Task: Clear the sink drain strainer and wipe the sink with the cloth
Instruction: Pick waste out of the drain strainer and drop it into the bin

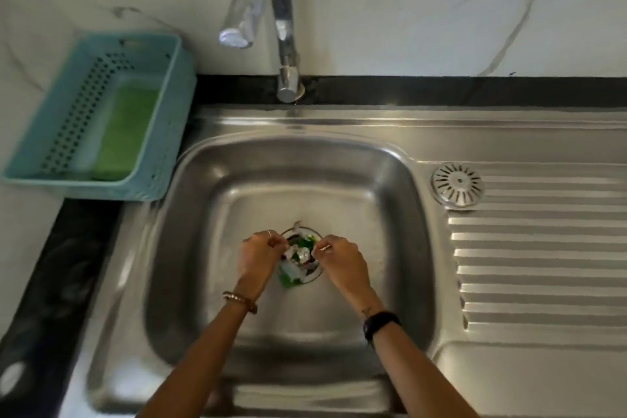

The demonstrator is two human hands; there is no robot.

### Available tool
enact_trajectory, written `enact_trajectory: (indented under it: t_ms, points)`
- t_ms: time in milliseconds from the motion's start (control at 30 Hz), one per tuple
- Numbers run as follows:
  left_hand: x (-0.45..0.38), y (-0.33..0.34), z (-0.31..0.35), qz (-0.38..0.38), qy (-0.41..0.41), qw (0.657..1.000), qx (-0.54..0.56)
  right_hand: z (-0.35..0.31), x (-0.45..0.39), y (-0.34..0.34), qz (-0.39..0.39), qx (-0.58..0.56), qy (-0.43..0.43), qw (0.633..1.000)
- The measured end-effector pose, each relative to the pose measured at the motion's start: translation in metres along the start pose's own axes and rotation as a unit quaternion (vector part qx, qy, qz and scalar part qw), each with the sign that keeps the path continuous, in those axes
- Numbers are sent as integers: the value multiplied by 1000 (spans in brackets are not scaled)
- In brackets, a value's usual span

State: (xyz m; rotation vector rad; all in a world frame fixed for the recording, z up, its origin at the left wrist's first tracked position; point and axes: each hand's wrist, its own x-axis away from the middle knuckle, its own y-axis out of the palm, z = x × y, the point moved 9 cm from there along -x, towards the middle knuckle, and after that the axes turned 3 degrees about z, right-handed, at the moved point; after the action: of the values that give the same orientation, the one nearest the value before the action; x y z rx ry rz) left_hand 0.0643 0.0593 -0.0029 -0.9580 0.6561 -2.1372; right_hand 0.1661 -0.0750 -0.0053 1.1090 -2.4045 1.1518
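- Down in the bottom of the steel sink [210, 200], over the drain opening [314, 276]: both hands, knuckles up, fingers curled inward.
- Between the two hands, in and over the drain: a clump of debris [298, 258], green and pale scraps, blurred, exact make-up not readable.
- Left hand [258, 256] at the left rim of the drain, fingertips curled and pinching at the left side of the clump; ring on one finger, beaded bracelet [240, 300] at the wrist.
- Right hand [342, 263] at the right rim, thumb and fingers pinched at the right side of the clump; dark wristband [380, 322] on the wrist.
- What exactly sits inside each pinch: too blurred to tell beyond the scraps.
- Strainer disc [457, 186], round and slotted, out of the drain, lying on the ribbed drainboard [543, 265] just right of the basin's far right corner, well apart from both hands.
- Room: bare basin floor on all sides of the drain; curved basin walls left, right and far; forearms crossing the near rim.
- Faucet [268, 17] arching over the far rim, spout above the basin's far part.
- Teal perforated basket [163, 132] on the counter, beside the sink's far left corner, with a green pad [125, 132] lying inside.
- Black counter strip [441, 90] along the back edge; pale veined wall behind.
- Count: two hands, one strainer disc, one basket, one green pad, one faucet, one clump of debris.
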Motion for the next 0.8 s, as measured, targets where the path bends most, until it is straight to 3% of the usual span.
enact_trajectory:
  t_ms: [133,300,433,600,800]
  points:
    - [-21,7,-25,-47,29,996,-72,20,-19,39,-35,94,41,994]
    - [-27,43,-38,-130,31,978,-161,26,-26,60,1,224,-12,975]
    - [-14,73,-45,-172,73,953,-240,25,-26,66,28,258,-39,965]
    - [-15,61,-40,-130,117,958,-226,33,-22,60,17,240,-4,971]
    - [-18,27,-31,-96,81,984,-124,26,-7,41,2,124,37,992]
